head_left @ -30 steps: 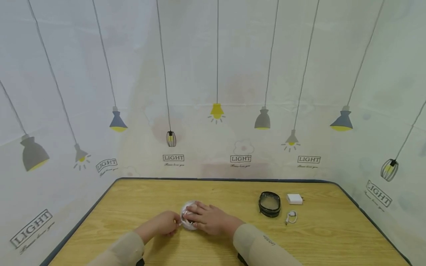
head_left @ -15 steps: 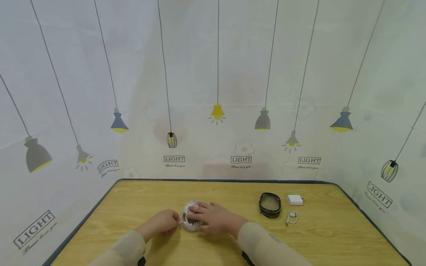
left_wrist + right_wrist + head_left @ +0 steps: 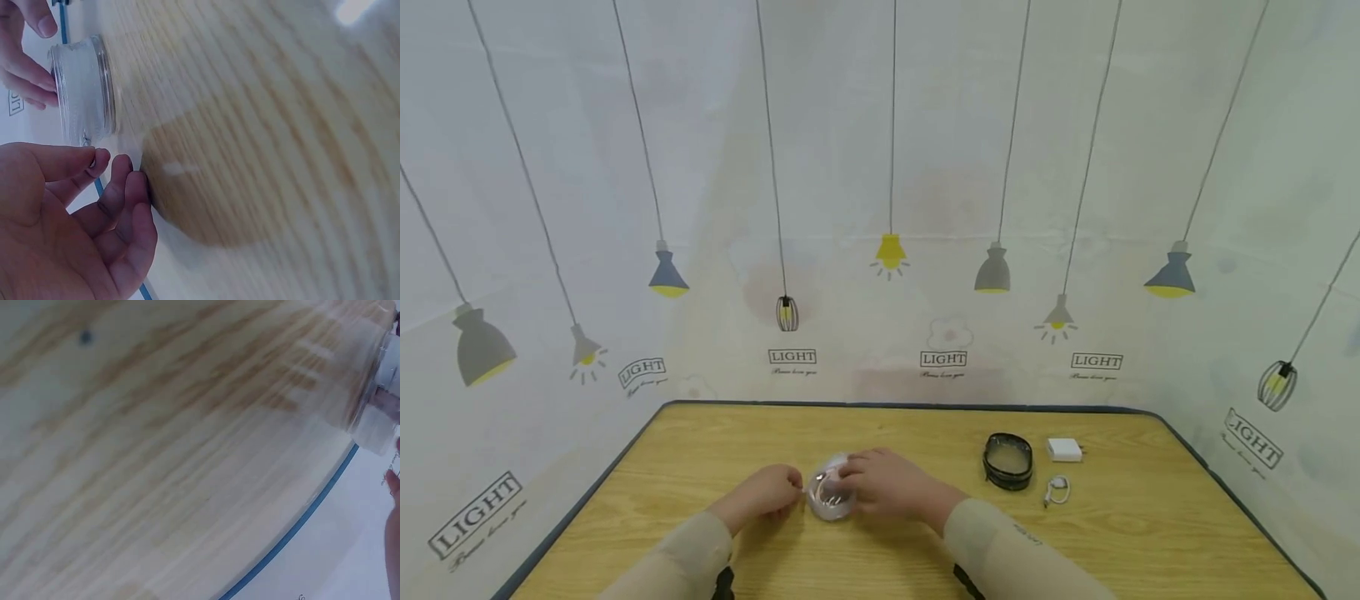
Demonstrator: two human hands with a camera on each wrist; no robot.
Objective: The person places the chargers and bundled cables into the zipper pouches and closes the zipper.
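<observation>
A small round pouch (image 3: pixel 829 502) with a clear top and a whitish side wall lies flat on the wooden table, left of centre. In the left wrist view, the pouch (image 3: pixel 84 90) shows a zipper round its wall and a tiny zipper pull (image 3: pixel 87 141) at its near end. Thumb and forefinger of my left hand (image 3: pixel 767 492) pinch at that pull; the other fingers curl loosely. My right hand (image 3: pixel 891 485) holds the pouch's right side, fingers bent over its edge and partly hiding it. Only the pouch's end (image 3: pixel 378 381) enters the right wrist view.
To the right lies a similar round pouch with black trim (image 3: pixel 1008 482). Beside it are a white charger plug (image 3: pixel 1064 450) and a short coiled white cable (image 3: pixel 1059 492). A dark blue edge (image 3: pixel 895 406) borders the table against the printed wall cloth.
My right hand's fingers have drawn back from flat across the pouch's top to its right edge, uncovering more of the clear top. My left hand stays at the zipper pull, shifted slightly.
</observation>
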